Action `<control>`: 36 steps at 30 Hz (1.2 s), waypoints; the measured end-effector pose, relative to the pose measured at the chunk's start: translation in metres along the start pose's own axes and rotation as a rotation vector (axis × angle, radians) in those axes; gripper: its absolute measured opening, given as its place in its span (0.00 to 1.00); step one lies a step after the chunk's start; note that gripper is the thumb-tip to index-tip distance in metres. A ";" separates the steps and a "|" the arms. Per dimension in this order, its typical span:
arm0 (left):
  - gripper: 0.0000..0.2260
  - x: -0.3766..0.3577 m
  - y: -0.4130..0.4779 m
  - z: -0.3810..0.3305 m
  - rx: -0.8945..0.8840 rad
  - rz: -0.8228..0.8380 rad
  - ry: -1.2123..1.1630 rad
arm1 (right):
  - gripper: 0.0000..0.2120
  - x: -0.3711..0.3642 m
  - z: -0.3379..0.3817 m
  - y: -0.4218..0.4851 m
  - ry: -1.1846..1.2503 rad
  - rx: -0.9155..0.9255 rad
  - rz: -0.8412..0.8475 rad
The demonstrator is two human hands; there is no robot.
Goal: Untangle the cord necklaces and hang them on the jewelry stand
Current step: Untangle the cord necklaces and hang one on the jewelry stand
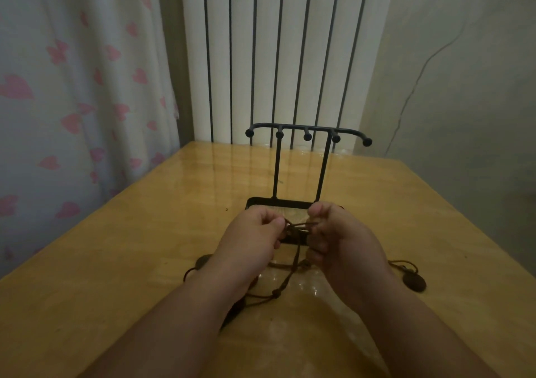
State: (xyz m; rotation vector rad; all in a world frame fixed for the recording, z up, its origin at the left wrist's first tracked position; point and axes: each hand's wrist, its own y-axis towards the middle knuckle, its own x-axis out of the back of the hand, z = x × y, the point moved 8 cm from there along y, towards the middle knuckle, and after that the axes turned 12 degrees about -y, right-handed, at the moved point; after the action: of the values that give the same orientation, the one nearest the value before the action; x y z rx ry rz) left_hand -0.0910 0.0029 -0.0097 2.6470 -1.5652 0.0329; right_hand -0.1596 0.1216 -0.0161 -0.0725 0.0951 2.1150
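L hand, R hand pinch cords nr stand.

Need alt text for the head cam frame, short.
The left hand and right hand pinch a knot of tangled brown cord necklaces over a glossy wooden table. A black jewelry stand stands just beyond them, its pegs bare; dark pendants lie on the table.

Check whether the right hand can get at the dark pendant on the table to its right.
Probably yes: the pendant lies uncovered beside the right hand, nothing between, though that hand must first release the knotted cords.
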 end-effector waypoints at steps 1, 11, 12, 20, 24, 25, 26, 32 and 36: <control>0.07 0.000 -0.001 -0.004 -0.032 -0.007 0.059 | 0.12 0.002 0.003 -0.001 -0.151 0.027 -0.015; 0.05 0.004 0.001 -0.010 -0.145 -0.010 0.188 | 0.13 -0.007 0.033 -0.012 -1.050 0.422 -0.168; 0.05 0.004 0.001 -0.010 -0.142 -0.006 0.186 | 0.12 -0.006 0.033 -0.012 -1.043 0.425 -0.172; 0.05 -0.002 -0.001 -0.009 -0.080 0.053 0.116 | 0.08 -0.003 0.025 -0.013 -0.341 0.218 -0.014; 0.05 -0.004 0.001 0.000 0.013 0.105 -0.010 | 0.08 0.000 0.020 -0.011 -0.287 0.145 -0.014; 0.05 -0.005 0.001 0.003 0.052 0.127 -0.092 | 0.07 -0.001 0.020 -0.011 -0.297 0.143 -0.010; 0.06 -0.008 0.001 0.007 0.097 0.154 -0.194 | 0.07 -0.003 0.021 -0.011 -0.300 0.139 -0.006; 0.09 -0.009 0.005 0.014 0.223 0.202 -0.579 | 0.12 -0.002 0.015 -0.007 -0.252 0.073 -0.020; 0.08 -0.006 0.009 0.018 0.234 0.166 -0.626 | 0.12 0.002 0.011 -0.004 -0.158 0.021 -0.038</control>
State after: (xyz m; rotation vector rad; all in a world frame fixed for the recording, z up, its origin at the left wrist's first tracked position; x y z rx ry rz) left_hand -0.1021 0.0026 -0.0278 2.8605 -2.0571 -0.7114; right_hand -0.1571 0.1269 -0.0054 0.1048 0.0213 2.0739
